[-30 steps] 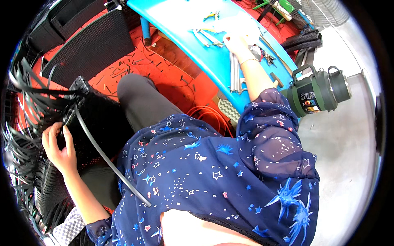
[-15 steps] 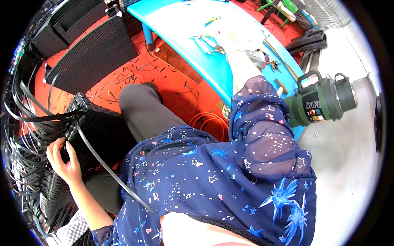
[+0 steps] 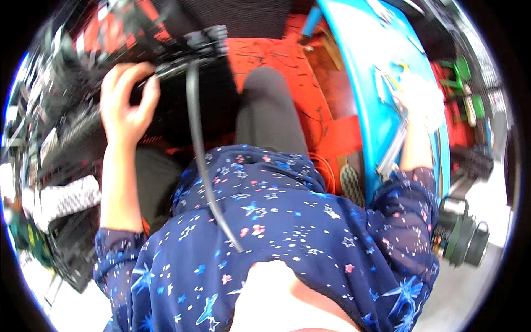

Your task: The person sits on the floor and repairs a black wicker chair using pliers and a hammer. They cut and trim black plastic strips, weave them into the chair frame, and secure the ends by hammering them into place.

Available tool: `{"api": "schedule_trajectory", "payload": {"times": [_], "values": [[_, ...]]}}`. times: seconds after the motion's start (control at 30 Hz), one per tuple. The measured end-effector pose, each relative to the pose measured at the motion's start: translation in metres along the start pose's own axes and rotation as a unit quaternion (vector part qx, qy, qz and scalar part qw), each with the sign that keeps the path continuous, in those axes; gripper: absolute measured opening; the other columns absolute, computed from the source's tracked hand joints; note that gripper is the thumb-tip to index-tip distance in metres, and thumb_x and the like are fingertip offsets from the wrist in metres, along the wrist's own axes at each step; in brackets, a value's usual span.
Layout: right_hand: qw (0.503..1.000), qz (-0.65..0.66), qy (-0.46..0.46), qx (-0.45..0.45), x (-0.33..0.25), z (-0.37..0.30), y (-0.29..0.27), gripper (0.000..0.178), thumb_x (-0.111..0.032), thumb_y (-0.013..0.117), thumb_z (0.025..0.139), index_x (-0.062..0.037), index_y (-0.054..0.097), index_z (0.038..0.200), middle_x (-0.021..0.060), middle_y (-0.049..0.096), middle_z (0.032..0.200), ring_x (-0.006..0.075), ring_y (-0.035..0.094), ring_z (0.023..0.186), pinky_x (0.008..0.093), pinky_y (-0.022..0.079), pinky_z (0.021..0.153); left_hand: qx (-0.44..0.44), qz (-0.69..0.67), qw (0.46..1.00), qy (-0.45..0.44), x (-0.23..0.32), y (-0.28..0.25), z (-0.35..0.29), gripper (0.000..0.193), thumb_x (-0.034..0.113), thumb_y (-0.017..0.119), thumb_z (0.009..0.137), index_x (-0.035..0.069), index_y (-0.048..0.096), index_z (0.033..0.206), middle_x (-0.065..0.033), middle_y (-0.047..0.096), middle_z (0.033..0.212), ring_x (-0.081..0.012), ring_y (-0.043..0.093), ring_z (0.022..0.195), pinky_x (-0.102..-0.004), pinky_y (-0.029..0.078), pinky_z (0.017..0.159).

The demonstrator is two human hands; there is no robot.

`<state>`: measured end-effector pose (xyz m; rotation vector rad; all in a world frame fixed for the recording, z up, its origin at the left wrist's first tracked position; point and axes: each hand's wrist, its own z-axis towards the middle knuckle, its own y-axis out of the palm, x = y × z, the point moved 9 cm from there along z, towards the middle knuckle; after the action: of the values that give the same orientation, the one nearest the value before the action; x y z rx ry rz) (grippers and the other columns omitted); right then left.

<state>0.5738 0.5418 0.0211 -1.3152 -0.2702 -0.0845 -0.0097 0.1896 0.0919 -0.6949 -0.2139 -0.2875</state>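
My left hand (image 3: 126, 102) is raised at the upper left, fingers curled around the edge of a black box-like unit (image 3: 182, 52). A thick black cable (image 3: 202, 166) runs from that unit down across my lap. My right hand (image 3: 421, 97) is stretched out to the right and rests on the blue table (image 3: 365, 66), among small tools and thin metal rods (image 3: 390, 152). The right hand is washed out by glare, so I cannot tell whether it grips anything. My dark blue star-patterned sleeves and top fill the lower picture.
Bundles of black cables (image 3: 50, 110) crowd the left edge. The floor (image 3: 276, 61) is red and strewn with cable offcuts, with an orange cord coil (image 3: 326, 171) by the table. A dark green canister-shaped device (image 3: 462, 238) stands on the pale floor at the right.
My head has swung left and down, so the view has shifted. My left hand has moved up to the edge of the black unit. My right hand stays on the blue table.
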Motion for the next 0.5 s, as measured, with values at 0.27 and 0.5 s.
{"api": "schedule_trajectory", "payload": {"times": [0.27, 0.5], "values": [[0.996, -0.016, -0.004, -0.084, -0.016, -0.019, 0.004, 0.047, -0.045, 0.062, 0.083, -0.0043, 0.071, 0.106, 0.021, 0.071, 0.096, 0.0357, 0.069, 0.093, 0.0458, 0.052, 0.088, -0.011, -0.003, 0.999, 0.037, 0.0, 0.001, -0.002, 0.022, 0.018, 0.075, 0.078, 0.008, 0.069, 0.097, -0.0071, 0.062, 0.094, -0.0272, 0.061, 0.092, -0.0381, 0.049, 0.083], [0.979, 0.026, 0.039, -0.198, -0.061, -0.047, -0.02, 0.043, -0.043, 0.067, 0.084, -0.0072, 0.075, 0.105, 0.0208, 0.071, 0.11, 0.033, 0.07, 0.099, 0.0446, 0.056, 0.083, 0.011, 0.013, 1.0, 0.025, -0.009, -0.007, -0.012, 0.02, 0.017, 0.073, 0.081, 0.01, 0.069, 0.1, -0.0044, 0.063, 0.101, -0.0248, 0.061, 0.097, -0.0378, 0.048, 0.089]]}}
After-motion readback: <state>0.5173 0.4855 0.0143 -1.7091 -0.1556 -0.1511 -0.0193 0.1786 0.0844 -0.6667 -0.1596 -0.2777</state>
